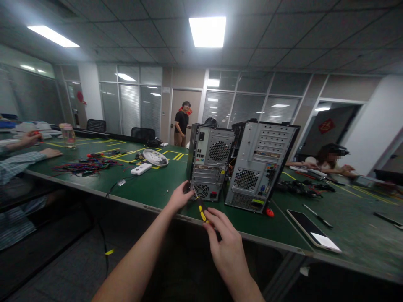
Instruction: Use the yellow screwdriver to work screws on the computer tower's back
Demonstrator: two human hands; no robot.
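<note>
Gripping the black-and-yellow screwdriver [202, 211] with curled right hand [224, 237]; holding left hand [180, 197] partly open at the left computer tower's [209, 167] lower corner, cannot tell if grasping anything; cannot make out the tip clearly.

We cannot make out where the tip of our screwdriver [202, 210] ends against the lower corner of the left-hand computer case [209, 165], beside the fingertips of our left grip [181, 197]. The bottom edge cuts off our forearms [137, 262], and the left edge the seated person [22, 165]. The specks [168, 191] on our desk [171, 174] are too small to name.
</note>
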